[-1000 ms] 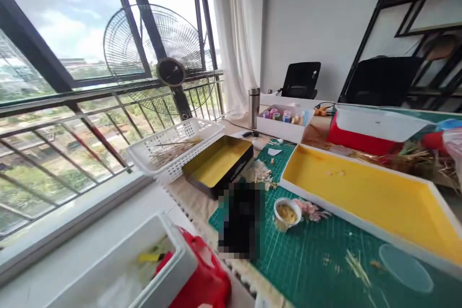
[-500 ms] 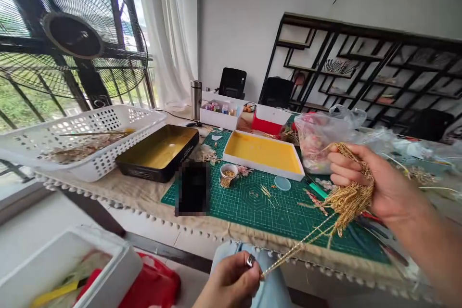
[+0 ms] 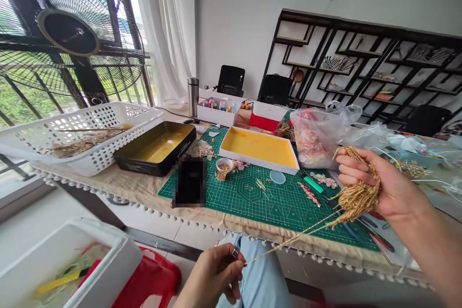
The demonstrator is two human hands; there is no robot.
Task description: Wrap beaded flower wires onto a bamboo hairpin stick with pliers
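In my right hand point(image 3: 364, 178) is a thick bundle of gold chain point(image 3: 355, 204), the fingers wrapped round it above the table's front edge. Thin strands run from this bundle down to my left hand point(image 3: 224, 269), which pinches their end over my lap and wears a ring. The strands are drawn out straight between both hands. Beneath them lies a green cutting mat point(image 3: 231, 202), with a small tub of gold beads point(image 3: 224, 169), a pale lid point(image 3: 277, 176), a green-handled tool point(image 3: 313, 184) and pink flower sprays point(image 3: 309, 195).
A white box with a yellow inside point(image 3: 258, 150) and a black tray point(image 3: 155, 149) stand on the table. To the left is a white basket point(image 3: 101, 161); a plastic bag point(image 3: 314, 139) sits at the back right. A foam box point(image 3: 122, 255) rests on a red stool point(image 3: 151, 274).
My left hand has moved left, pulling the strands longer. The right hand with the bundle has shifted slightly right, and the head view has moved a little.
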